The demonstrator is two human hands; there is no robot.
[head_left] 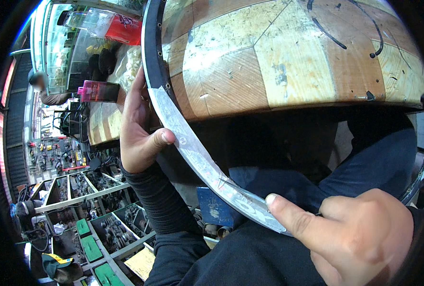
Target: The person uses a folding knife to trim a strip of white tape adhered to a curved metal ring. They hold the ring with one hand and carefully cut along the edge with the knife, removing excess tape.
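A curved dark wheel rim (153, 40) with small holes along its inner face comes down from the top and arcs across my lap. Along its side lies a pale, translucent decal strip (193, 150), slightly wrinkled toward the lower end. My left hand (142, 126) grips the rim from the left, its thumb at the strip's edge and its fingers partly hidden behind. Lower right, my right hand (360, 233) is closed at the rim, one digit stretched with its tip on the strip. Its other fingers are curled and partly out of sight.
A worn wooden table (288, 62) bears black cords (326, 33). Left of the rim are a bottle of red liquid (123, 29) and a dark pink-capped bottle (99, 91). Divided parts bins (111, 229) and a blue box (215, 206) lie below. Another person (54, 98) is far left.
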